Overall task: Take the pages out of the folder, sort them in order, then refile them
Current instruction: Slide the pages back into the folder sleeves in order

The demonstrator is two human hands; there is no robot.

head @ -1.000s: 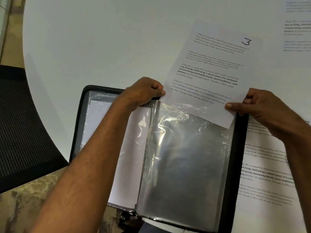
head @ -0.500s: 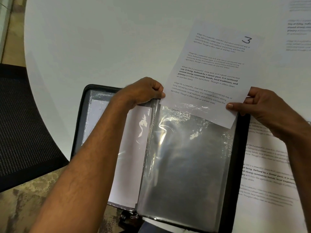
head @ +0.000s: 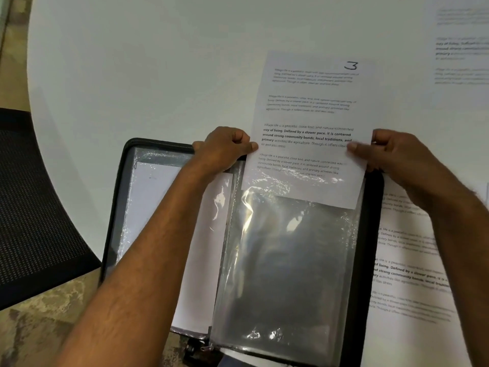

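Both hands, left (head: 225, 148) and right (head: 391, 152), curled, forearms outstretched.

The folder (head: 373, 234) lies open, black with a zip round its edge, its near end hanging past the surface edge. Its right half shows a clear sleeve (head: 285, 266), shiny and crinkled. Page 3 (head: 312, 115), white with printed paragraphs and a handwritten 3 at its top right, sticks out of the sleeve's top, only its bottom strip inside. A blank-looking sheet (head: 158, 197) sits in the folder's left sleeve. Another printed page (head: 412, 274) lies flat just right of the folder, and one more (head: 463, 49) lies beyond it, further right.
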